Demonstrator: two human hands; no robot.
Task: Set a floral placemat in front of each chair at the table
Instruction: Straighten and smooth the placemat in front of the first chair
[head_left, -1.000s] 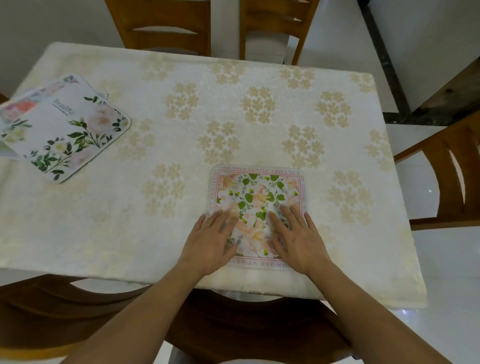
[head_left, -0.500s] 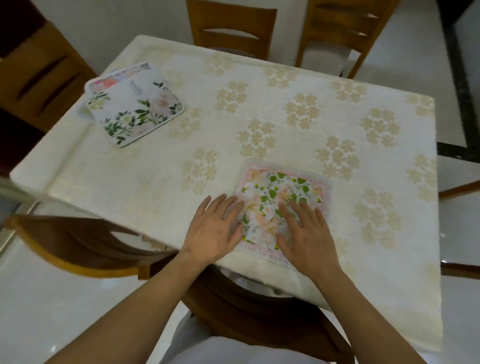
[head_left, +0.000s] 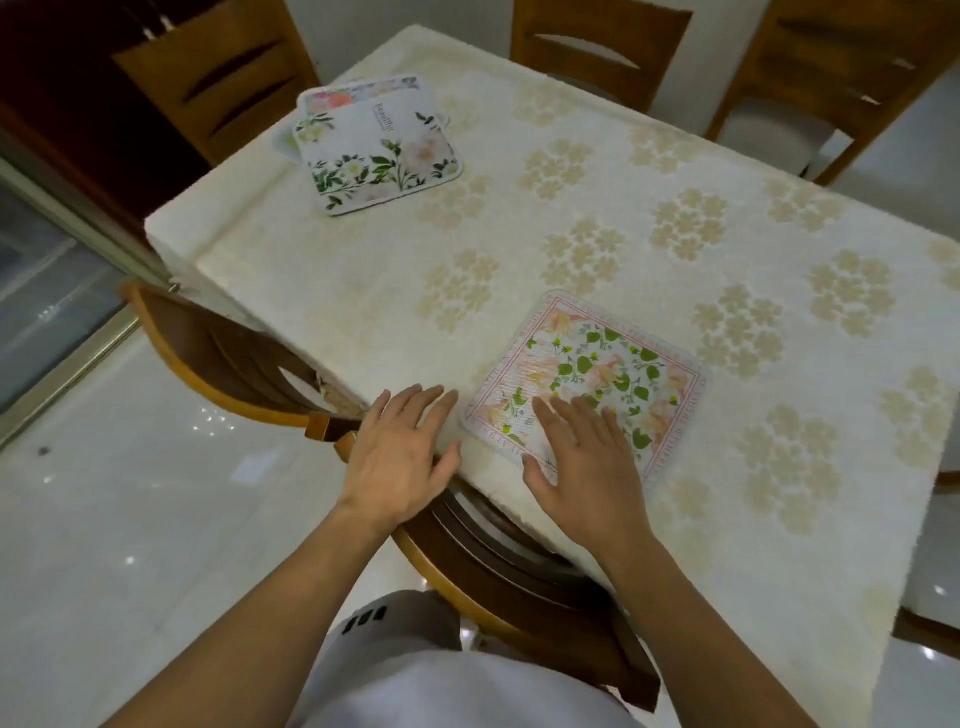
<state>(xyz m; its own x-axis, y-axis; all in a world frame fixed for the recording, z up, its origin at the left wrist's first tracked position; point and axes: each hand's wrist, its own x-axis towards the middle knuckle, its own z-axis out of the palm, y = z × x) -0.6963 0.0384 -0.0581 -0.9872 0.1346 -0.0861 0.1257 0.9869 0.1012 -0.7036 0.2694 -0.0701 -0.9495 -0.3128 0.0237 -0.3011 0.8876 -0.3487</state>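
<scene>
The head camera looks down on a table (head_left: 363, 291) with a cream cloth that has pale gold flowers on it. A pink placemat (head_left: 587, 382) with green leaves lies flat near the close edge of the table, right in front of a brown chair (head_left: 519, 566) that is pushed in under the edge.

The right hand (head_left: 584, 457) lies flat and open on the near corner of the pink placemat. Its fingers are spread out and it grips nothing.

The left hand (head_left: 402, 457) is open too, with fingers spread. It is just beside the pink placemat, at the table edge, and does not touch the mat. It holds nothing.

Far off at the other end of the table sits a small pile of placemats (head_left: 374, 145). The top one is white with green leaves and pink flowers. The pile is well apart from both hands.

More brown chairs stand around the table. A second chair (head_left: 234, 358) is on the left of the near side. Another chair (head_left: 218, 78) is behind the pile.
</scene>
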